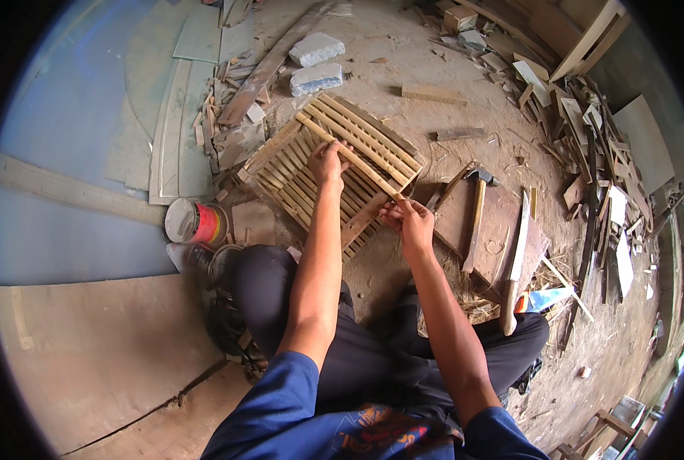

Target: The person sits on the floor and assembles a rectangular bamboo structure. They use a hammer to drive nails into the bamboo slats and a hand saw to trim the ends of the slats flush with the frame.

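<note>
A slatted bamboo frame (281,165), box-like with rows of split strips, stands on the floor in front of my knees. Across its top lies a single bamboo strip (365,167), running from the upper left down to the right. My left hand (329,162) has its fingers closed round this strip near the middle. At the strip's lower right end, my right hand (409,221) pinches it between thumb and fingers. The undersides of both hands' grips are partly hidden.
Right of the frame, a hammer (476,218) and a long knife (518,253) rest on a brown board (495,226). A can with a red label (208,222) stands at the left. Grey block pieces (317,49) lie beyond. Scrap wood (587,146) is heaped along the right wall.
</note>
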Motion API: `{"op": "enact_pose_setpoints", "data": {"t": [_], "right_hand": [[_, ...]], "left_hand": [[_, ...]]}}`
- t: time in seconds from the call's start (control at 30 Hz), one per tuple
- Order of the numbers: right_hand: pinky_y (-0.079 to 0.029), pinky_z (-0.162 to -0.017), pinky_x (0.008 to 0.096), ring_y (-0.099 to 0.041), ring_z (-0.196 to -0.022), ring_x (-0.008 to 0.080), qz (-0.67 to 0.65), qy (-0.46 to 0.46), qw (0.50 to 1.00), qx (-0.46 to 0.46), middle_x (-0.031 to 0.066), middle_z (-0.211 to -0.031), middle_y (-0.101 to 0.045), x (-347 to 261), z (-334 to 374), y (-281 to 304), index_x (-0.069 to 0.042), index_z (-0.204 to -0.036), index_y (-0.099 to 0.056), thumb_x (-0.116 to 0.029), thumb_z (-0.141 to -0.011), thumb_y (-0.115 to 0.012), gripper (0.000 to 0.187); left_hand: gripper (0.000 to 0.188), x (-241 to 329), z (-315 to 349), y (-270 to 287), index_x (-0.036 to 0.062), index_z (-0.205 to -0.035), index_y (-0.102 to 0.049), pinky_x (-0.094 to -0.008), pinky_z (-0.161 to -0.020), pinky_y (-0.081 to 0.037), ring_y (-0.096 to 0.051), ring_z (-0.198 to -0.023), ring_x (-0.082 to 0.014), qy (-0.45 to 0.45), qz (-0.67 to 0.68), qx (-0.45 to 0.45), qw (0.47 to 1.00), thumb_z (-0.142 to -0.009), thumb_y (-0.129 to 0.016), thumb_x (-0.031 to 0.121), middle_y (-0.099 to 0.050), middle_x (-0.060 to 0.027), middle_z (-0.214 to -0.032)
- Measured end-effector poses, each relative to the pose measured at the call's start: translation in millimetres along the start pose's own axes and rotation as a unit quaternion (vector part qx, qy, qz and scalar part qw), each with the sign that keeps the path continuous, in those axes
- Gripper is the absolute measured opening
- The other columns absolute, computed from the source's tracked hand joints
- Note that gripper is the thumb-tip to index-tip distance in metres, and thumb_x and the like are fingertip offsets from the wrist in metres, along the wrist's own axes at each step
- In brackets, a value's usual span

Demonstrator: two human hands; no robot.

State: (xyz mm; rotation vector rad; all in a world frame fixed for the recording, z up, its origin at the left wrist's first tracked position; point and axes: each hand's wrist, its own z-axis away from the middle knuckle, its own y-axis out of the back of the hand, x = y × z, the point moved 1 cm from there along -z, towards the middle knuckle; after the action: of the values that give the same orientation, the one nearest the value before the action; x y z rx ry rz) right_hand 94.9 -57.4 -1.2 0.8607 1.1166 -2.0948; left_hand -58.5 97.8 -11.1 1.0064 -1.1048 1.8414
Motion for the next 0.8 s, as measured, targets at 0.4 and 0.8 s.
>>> {"op": "enact_pose_setpoints", "data": {"t": [0.4,0.8], "right_hand": [[-0.061,-0.069,0.0319,-0.071,-0.075,0.0238,-0.002,0.002,1.000,-0.009,0.0179,-0.089,-0.068,-3.6,-3.5,0.8,0.007,-0.097,-0.058,-0.013,-0.095,-0.061,0.020],[-0.061,-0.069,0.0315,-0.071,-0.076,0.0237,0.020,0.008,1.000,-0.019,0.0170,-0.088,-0.068,-1.7,-6.0,4.4,0.006,-0.097,-0.060,-0.014,-0.095,-0.061,0.021]], "left_hand": [[0.015,-3.0,-4.8,0.8,0.0023,-0.101,-0.067,-0.0429,-0.073,-0.058,-0.070,-0.090,-0.0228,0.005,-0.009,0.036,0.999,-0.092,-0.065,0.014,-0.071,-0.0088,-0.101],[0.014,-2.9,-3.5,-0.2,0.0016,-0.101,-0.067,-0.0418,-0.072,-0.057,-0.071,-0.096,-0.0230,-0.002,0.005,0.024,1.000,-0.092,-0.064,0.011,-0.072,-0.0112,-0.101]]}}
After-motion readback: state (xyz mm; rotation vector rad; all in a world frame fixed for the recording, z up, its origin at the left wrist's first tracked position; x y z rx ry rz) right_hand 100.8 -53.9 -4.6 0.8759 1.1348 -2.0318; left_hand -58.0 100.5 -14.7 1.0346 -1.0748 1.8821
